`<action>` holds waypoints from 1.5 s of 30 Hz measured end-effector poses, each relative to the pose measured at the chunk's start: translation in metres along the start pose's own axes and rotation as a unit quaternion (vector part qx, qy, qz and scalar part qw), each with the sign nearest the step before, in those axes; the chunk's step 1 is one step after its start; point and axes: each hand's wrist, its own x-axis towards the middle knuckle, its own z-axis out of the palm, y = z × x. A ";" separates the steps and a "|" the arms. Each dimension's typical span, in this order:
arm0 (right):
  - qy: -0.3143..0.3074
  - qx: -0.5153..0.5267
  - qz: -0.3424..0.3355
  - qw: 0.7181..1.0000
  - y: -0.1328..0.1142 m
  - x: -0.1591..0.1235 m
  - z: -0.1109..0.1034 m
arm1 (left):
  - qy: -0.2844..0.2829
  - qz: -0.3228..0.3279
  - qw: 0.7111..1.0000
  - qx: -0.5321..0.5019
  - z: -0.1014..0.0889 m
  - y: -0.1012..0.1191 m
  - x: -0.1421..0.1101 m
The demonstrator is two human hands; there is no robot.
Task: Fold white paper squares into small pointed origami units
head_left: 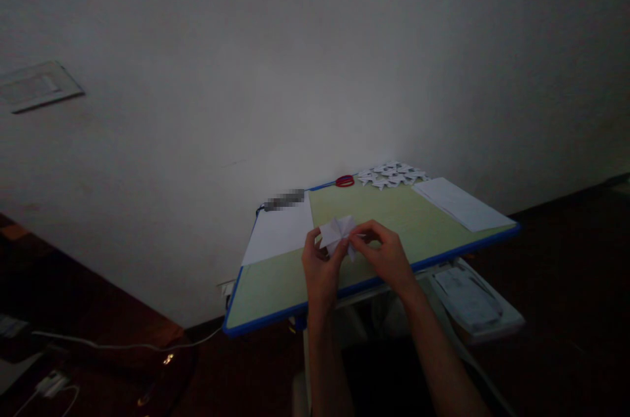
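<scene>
Between my two hands, over the front half of the table, is a small piece of folded white paper (338,228) with several pointed flaps. My left hand (321,267) grips it from the left, thumb on its near side and fingers partly behind it. On the right, my right hand (386,251) pinches a flap near the paper's middle with thumb and forefinger. The fine creases are too small to make out.
The light green table (268,302) has a blue rim. A white sheet (280,233) lies left, stacked white paper (462,203) right. Red-handled scissors (345,181) and several folded paper pieces (392,174) lie by the wall. An open drawer (502,325) juts out below right.
</scene>
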 end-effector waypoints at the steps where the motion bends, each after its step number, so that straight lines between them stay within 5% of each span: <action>1: 0.000 -0.001 0.001 1.000 0.000 0.000 0.000 | 0.000 0.000 1.000 0.001 0.000 0.000 0.000; 45: 0.011 0.035 0.028 0.999 -0.007 -0.003 0.002 | 0.057 -0.009 0.998 0.016 -0.001 0.000 -0.002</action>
